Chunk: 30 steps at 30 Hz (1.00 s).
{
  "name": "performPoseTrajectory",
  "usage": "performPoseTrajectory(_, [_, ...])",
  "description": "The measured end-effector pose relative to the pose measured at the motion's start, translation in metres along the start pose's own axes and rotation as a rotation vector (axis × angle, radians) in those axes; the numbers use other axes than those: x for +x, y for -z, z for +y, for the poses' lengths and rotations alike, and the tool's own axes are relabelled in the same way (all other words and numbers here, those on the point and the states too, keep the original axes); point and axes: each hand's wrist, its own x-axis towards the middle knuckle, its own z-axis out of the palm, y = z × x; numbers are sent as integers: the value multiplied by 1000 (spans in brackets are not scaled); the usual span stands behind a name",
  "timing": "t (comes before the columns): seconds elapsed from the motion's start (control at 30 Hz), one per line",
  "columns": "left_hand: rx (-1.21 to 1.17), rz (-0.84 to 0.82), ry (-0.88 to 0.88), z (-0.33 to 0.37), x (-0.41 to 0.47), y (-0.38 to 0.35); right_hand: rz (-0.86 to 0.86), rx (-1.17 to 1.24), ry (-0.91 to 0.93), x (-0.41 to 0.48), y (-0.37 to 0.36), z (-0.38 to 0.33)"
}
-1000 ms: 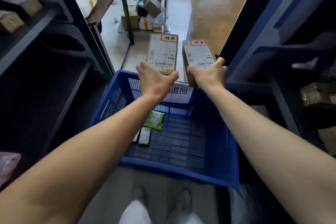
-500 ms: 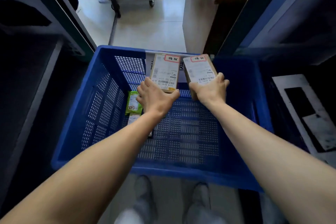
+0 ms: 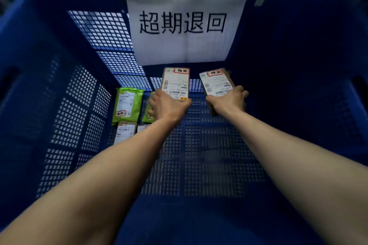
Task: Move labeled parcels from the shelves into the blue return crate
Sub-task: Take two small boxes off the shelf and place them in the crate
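While both arms reach inside the blue crate (image 3: 298, 65), the left hand (image 3: 168, 105) grips one brown parcel (image 3: 175, 82) by its near end and the right hand (image 3: 229, 99) a second parcel (image 3: 216, 81), side by side but apart, near the far wall's paper sign (image 3: 185, 26). Green pouches (image 3: 127, 104) crowd the left hand; bare mesh floor (image 3: 219, 145) lies rightward.
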Motion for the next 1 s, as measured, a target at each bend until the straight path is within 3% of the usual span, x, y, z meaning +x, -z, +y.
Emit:
performPoseTrajectory(0.23, [-2,-53,0,-37,56,-112,11,53,-65,76,-99,51])
performPoseTrajectory(0.47, [38,-91,14,-59,87,-180,9,70,-82,119,-161,81])
performPoseTrajectory(1.0, [-39,-210,36,-84,105,-208,-120,63,-151,136,-206,111])
